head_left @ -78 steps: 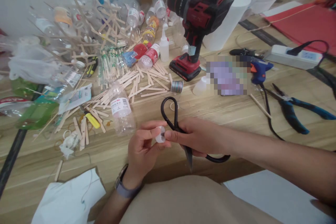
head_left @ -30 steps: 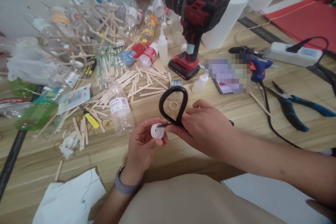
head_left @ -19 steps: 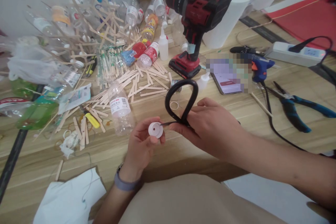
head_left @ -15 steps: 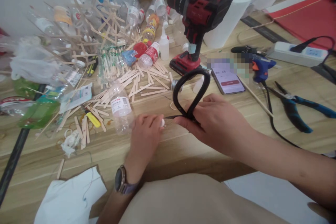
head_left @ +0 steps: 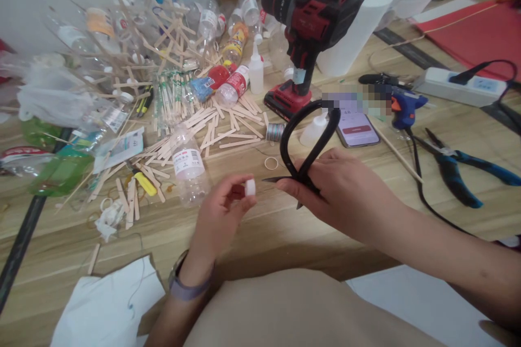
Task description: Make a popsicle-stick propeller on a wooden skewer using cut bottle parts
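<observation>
A small white bottle cap (head_left: 249, 187) is pinched between the thumb and fingers of my left hand (head_left: 223, 211). Black-handled scissors (head_left: 287, 143) are gripped by my right hand (head_left: 342, 187), their looped handle upward and a pointed blade toward the cap. A gap separates the blade tip from the cap. Just behind lie a thin pale ring (head_left: 271, 162) and a spool of wire (head_left: 275, 131). A clear plastic bottle (head_left: 188, 165) is left of my left hand.
A red and black drill (head_left: 305, 38) stands behind my hands. To the right are a phone (head_left: 356, 127), a glue gun (head_left: 407, 108), pliers (head_left: 458, 165) and a power strip (head_left: 459, 87). Wooden sticks (head_left: 209, 130) and several bottles cover the back left, near a yellow cutter (head_left: 145, 182).
The scissors and my right hand have shifted slightly right, away from the cap. My left hand has turned, showing the cap more fully between its fingertips.
</observation>
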